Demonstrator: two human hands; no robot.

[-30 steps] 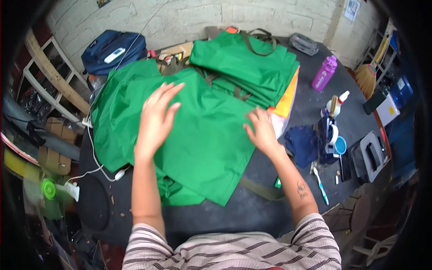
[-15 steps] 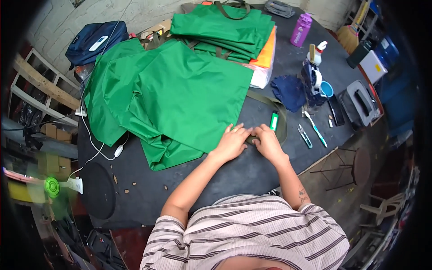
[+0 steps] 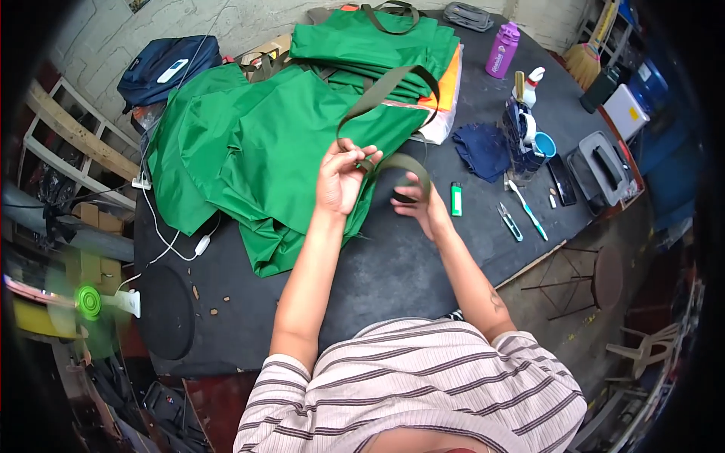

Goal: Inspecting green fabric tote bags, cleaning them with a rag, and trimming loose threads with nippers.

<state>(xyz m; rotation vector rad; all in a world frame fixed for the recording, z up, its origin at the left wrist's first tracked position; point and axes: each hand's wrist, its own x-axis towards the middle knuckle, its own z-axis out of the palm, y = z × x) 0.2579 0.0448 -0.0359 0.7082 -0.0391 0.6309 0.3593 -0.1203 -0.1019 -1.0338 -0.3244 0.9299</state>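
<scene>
Left hand (image 3: 340, 180) pinches the strap (image 3: 375, 92), looped above the right of the cloth (image 3: 279, 143); right hand (image 3: 421, 208), fingers loosely spread, grip unclear. Slack loops could twist if turned unevenly.

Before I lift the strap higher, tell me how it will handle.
The strap will probably flex easily, since it bends into a curve by the right hand. It may be slightly springy: its upper loop arches above the left hand rather than hanging limp. It's likely light, being a thin, narrow band.
</scene>
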